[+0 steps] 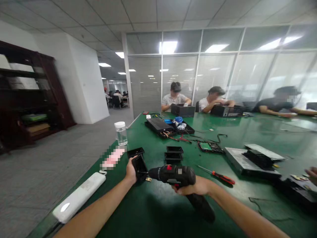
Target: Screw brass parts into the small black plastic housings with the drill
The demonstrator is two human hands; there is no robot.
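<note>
My left hand (131, 171) grips a small black plastic box (139, 165), tilted so its hollow side faces right. Wrapped round the handle of a black cordless drill (173, 174) is my right hand (192, 187). The drill lies nearly level, and its bit reaches into the box; whether it sits on a screw cannot be made out. Just below the box is a small pale piece (148, 179). Another black box (135, 152) rests behind my left hand. Beyond the drill stand two similar black boxes, a far one (174, 149) and a nearer one (173, 156).
A screwdriver (223, 178) lies right of the drill. A lidded bottle (121, 134) and a long white case (80, 196) line the left edge. Opened electronics (250, 162) spread to the right, with a green circuit board (210, 147) behind. Several people work across the green table (153, 211).
</note>
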